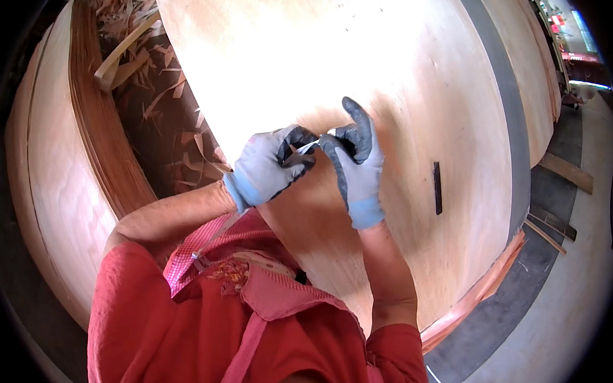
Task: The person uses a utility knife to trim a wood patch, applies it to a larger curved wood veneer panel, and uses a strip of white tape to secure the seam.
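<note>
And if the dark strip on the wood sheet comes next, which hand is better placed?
Probably the right hand: it is nearer the dark strip, which lies to its right. The left hand is farther off. Both seem busy with a thin white strip.

Broad pale wood sheet [421, 80] serves as the surface, grain visible, glare bright over its upper middle. One slim dark bar [437, 188] lies on it, right of centre, lengthwise to the viewer. Floor [560, 326] at right: pale grey, with a darker band [513, 310] bearing a flat wood board [566, 172] and a thin stick [545, 237]. Left of the sheet, loose shavings [119, 15] strew dark brown ground [136, 105].
</note>
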Tool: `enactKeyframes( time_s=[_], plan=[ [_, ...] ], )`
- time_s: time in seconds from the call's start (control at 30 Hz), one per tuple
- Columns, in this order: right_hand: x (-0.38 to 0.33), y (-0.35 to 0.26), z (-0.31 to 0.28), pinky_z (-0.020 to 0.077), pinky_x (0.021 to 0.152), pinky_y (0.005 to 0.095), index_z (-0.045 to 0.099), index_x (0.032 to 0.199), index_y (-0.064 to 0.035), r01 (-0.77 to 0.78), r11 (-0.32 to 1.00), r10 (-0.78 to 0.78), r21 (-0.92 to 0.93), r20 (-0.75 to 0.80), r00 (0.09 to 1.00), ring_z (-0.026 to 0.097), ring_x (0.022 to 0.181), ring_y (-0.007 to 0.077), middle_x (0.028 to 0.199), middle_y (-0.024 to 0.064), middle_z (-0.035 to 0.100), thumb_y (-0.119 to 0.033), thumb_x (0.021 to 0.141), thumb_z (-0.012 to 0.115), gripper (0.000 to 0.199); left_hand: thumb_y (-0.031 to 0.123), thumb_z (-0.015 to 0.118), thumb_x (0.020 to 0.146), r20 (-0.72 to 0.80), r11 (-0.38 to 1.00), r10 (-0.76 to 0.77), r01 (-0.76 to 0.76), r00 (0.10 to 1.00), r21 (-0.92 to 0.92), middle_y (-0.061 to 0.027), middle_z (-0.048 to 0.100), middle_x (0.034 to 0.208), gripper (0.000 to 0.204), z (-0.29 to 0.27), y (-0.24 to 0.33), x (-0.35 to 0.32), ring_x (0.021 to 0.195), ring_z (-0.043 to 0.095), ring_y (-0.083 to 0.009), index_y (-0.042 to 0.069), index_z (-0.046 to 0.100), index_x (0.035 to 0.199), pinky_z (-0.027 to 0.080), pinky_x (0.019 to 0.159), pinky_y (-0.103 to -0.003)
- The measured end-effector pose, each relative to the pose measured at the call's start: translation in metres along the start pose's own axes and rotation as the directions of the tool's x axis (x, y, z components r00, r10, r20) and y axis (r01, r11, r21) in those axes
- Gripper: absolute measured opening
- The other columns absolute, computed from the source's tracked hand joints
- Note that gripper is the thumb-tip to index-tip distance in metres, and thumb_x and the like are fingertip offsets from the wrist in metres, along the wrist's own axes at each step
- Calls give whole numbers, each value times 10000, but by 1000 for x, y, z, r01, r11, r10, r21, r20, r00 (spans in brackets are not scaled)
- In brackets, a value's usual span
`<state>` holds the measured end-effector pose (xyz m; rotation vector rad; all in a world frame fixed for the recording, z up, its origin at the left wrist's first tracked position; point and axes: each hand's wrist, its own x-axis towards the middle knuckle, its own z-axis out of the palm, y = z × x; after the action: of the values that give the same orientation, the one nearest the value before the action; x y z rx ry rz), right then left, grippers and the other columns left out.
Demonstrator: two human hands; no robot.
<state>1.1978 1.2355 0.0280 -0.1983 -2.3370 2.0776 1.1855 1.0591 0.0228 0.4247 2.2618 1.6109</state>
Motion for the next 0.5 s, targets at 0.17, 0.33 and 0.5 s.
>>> enactKeyframes(
  time_s=[0.17, 0.33, 0.5],
  plan=[
    [4, -15, -11, 479, 754, 208, 428, 1448, -71, 24, 999, -23, -22, 69, 997, 515, 766, 59, 797, -19, 549, 99, 822, 672, 693, 256, 620, 956, 367, 586, -110, 358, 924, -727, -174, 680, 1040, 417, -8, -36, -7, 940, 687, -210, -15, 539, 1263, 576, 870, -332],
    [6, -21, -23, 487, 727, 230, 462, 1431, -106, 40, 980, -15, -193, 130, 991, 518, 729, 74, 764, -1, 545, 81, 808, 689, 689, 287, 549, 1000, 515, 444, -152, 524, 843, -727, -165, 699, 925, 324, -3, -25, -8, 780, 712, -217, -5, 600, 1133, 594, 669, -315],
    [4, -22, -29, 493, 691, 281, 495, 1405, -127, 136, 916, -81, -377, 156, 984, 546, 700, 136, 746, 51, 552, 46, 794, 700, 668, 219, 597, 980, 492, 462, -245, 547, 835, -698, -122, 702, 776, 228, 8, -13, -10, 598, 688, -176, 0, 651, 1017, 545, 499, -248]
  ],
)
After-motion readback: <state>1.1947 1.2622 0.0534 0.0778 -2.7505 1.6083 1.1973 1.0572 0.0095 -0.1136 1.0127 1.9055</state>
